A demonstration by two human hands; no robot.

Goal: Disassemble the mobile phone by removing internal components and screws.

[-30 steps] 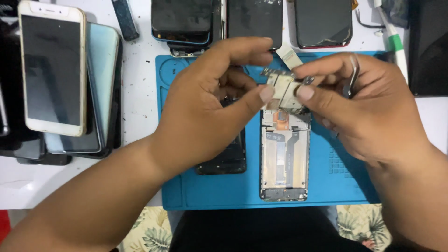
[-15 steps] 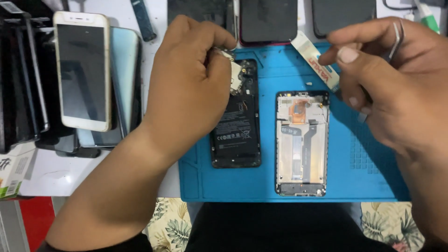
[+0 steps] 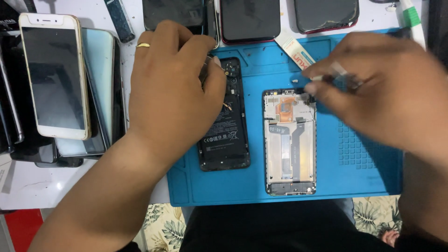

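Note:
My left hand [image 3: 172, 93], with a ring on one finger, lies over the top of an opened black phone [image 3: 226, 135] whose battery shows. Its thumb and fingertips pinch a small grey part at the phone's upper edge; most of that part is hidden. My right hand [image 3: 382, 93] is blurred and hovers over the top right corner of a bare phone frame [image 3: 290, 144] with an orange flex cable. It grips a thin metal tool [image 3: 338, 71], with the fingertips close to the frame's top. Both phones lie on a blue work mat [image 3: 364, 172].
A white tube [image 3: 296, 51] lies at the mat's upper edge. Several dark phones line the back of the table. On the left, a white and gold phone [image 3: 53, 74] rests on a stack of others. A patterned cloth shows below the mat.
Both hands have parted and come down from in front of the camera. The left went to the top of the black phone; the right came down toward the frame's top corner.

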